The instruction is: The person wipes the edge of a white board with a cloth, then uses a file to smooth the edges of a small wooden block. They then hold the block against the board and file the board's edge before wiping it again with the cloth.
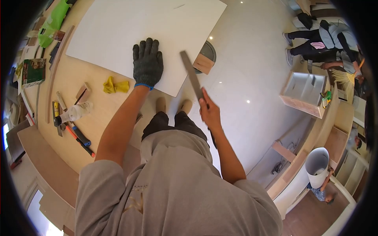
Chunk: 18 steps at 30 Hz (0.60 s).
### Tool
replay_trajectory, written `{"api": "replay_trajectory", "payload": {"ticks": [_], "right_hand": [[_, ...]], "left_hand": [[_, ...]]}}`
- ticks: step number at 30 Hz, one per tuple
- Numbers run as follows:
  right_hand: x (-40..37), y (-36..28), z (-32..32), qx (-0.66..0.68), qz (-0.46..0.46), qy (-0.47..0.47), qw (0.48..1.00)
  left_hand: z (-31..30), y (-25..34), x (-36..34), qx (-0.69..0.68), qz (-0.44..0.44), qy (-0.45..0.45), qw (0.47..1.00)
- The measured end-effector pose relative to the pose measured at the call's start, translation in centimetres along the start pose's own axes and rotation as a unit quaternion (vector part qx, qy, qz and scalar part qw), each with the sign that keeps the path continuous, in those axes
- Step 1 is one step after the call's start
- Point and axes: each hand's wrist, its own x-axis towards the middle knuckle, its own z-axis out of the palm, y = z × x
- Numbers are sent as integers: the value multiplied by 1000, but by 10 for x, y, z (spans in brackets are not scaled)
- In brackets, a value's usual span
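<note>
Bench: pale wood, on my left.
Yellow bundle: crumpled on the bench.
Bottle: clear plastic, black-capped, lying on its side near a wooden block.
Blue-handled tool: beside a long red one, to my left.
Green box: beyond a wooden strip.
Green bag: past the strip's far end.
Floor: pale, glossy, dotted with reflected lights.
Open-fronted box: white inside, on my right.
People: one in dark trousers, another beside a white cylinder.
</note>
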Motion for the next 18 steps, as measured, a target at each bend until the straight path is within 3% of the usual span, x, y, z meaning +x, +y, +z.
{"api": "replay_trajectory", "payload": {"ticks": [2, 7, 12, 14, 18], "right_hand": [[55, -19, -11, -14, 26, 17, 999], [157, -56, -45, 15, -20, -28, 999], [80, -31, -47, -58, 26, -50, 997], [36, -25, -37, -20, 48, -50, 997], [66, -35, -26, -35, 31, -14, 999]], "left_hand": [[0, -1, -1, 6, 3, -3, 1000], [0, 0, -2, 4, 2, -8, 1000], [-3, 2, 2, 13, -11, -26, 1000], [-4, 2, 3, 11, -12, -18, 1000], [-5, 2, 3, 16, -8, -28, 999]]}}
